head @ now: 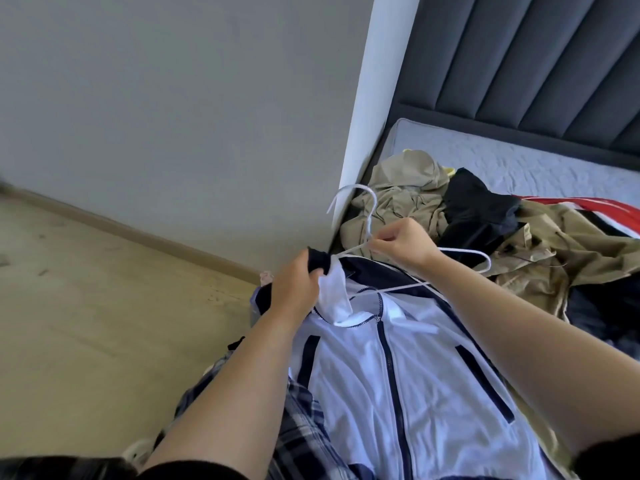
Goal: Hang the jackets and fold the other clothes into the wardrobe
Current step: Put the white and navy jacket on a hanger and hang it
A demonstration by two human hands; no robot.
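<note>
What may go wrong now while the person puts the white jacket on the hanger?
The white hanger is pinched only at its neck by the right hand, so it might twist or slip. Its right arm looks still outside the white jacket, while the left hand bunches the collar; hung like this, the jacket would probably slide off toward the floor.

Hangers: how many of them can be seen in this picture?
1. The white hanger is above the white and navy jacket, pinched by the right hand just below its hook. More may be hidden under the clothes pile on the bed.
</note>
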